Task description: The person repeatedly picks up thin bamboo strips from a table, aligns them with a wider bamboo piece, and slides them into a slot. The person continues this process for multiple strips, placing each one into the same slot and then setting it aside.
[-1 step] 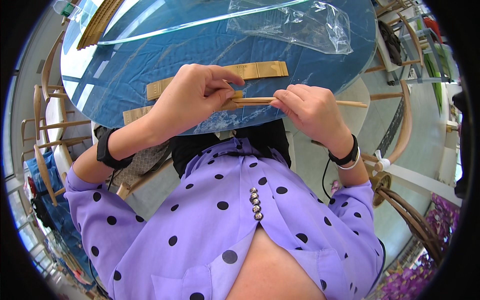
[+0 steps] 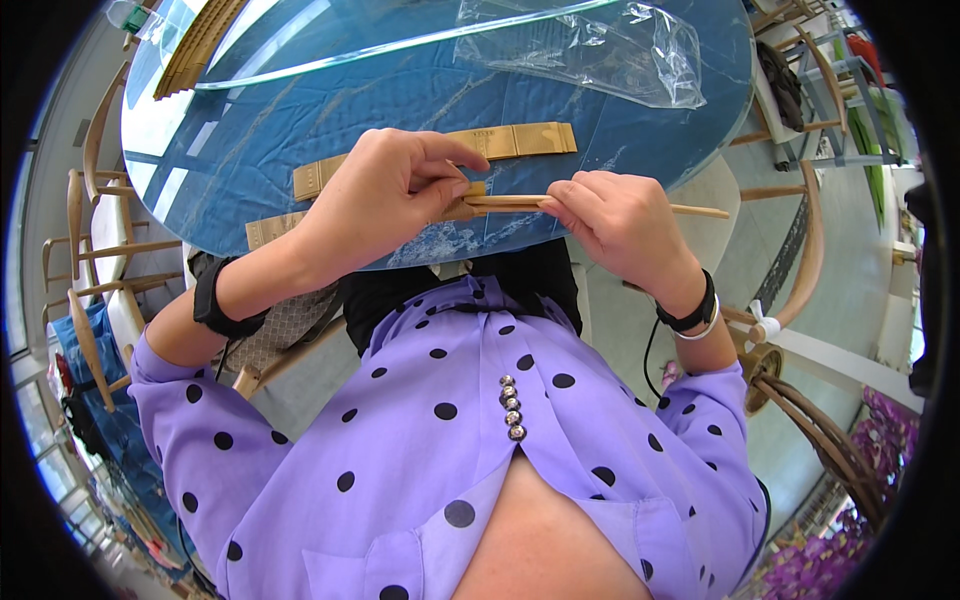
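My left hand (image 2: 395, 190) is closed over the open end of a gold paper chopstick sleeve (image 2: 277, 228), pinching it near the table's front edge. A pair of pale wooden chopsticks (image 2: 505, 201) runs from the sleeve's mouth to the right. My right hand (image 2: 620, 215) grips them around their middle, and their far ends (image 2: 700, 211) stick out past it. Most of the sleeve is hidden under my left hand and wrist. Just beyond my hands lie flat gold paper sleeves (image 2: 530, 140), overlapping in a row.
A blue marbled round table (image 2: 300, 130) carries a raised clear glass disc (image 2: 400, 52). At the far left, a stack of gold sleeves (image 2: 200, 50) rests by the glass. A crumpled clear plastic bag (image 2: 640, 65) lies at the back right. Wooden chairs (image 2: 815, 240) stand around.
The chopsticks' right ends, slightly apart before, now line up more closely and sit a little farther left. My hands have barely moved.
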Available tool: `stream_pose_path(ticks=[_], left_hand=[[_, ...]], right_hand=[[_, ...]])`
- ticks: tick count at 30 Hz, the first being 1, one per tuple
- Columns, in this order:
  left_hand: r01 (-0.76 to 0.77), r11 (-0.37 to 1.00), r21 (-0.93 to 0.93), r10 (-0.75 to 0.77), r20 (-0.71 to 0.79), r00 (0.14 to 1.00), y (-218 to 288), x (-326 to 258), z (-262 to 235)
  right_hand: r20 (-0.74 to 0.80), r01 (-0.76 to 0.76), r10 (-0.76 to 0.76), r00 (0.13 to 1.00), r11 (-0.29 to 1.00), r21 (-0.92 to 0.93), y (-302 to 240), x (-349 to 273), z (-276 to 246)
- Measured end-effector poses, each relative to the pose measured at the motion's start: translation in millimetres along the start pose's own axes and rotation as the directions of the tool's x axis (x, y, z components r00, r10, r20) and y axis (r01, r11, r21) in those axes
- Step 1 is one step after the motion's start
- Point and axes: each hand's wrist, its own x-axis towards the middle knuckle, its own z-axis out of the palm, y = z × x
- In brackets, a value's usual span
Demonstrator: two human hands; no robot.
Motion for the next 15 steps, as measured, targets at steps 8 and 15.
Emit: stream_pose_path(ticks=[8, 15], left_hand=[[0.007, 0.996, 0.089, -0.008, 0.008, 1.000, 2.7, -2.8, 6.2], [-0.213, 0.834, 0.509, 0.304, -0.102, 0.947, 3.4, 0.9, 2.1]], right_hand=[[0.076, -0.014, 0.012, 0.997, 0.999, 0.036, -0.5, 2.7, 3.8], [0.036, -0.125, 0.123, 0.992, 0.990, 0.066, -7.6, 1.8, 23.7]])
